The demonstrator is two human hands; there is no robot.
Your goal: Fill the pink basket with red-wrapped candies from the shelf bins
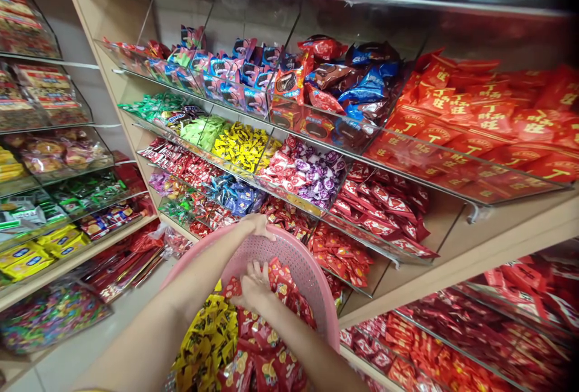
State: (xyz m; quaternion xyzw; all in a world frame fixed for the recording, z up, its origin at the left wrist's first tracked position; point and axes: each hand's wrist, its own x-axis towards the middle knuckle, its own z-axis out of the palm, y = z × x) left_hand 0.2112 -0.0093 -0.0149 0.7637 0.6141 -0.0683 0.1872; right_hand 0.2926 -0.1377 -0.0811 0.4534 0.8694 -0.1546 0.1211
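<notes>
A pink perforated plastic basket (332, 301) stands in front of me, tilted toward the shelves. My left hand (260, 227) is closed over its far rim. Inside the basket lie yellow candy packets (205, 344) on the left and red candy packets with orange fruit prints (289, 295) on the right. My right hand (254, 286) is down among the red packets, its fingers bent around some of them at the boundary with the yellow ones. Its palm side and part of what it grips are hidden.
Tiered shelves with clear dividers rise ahead, holding yellow candies (242, 146), purple-wrapped candies (319, 172) and large red snack bags (488, 108). The clear shelf lip (325, 214) juts out close to the basket. More snack racks (54, 187) stand on the left, above a pale tiled floor (58, 362).
</notes>
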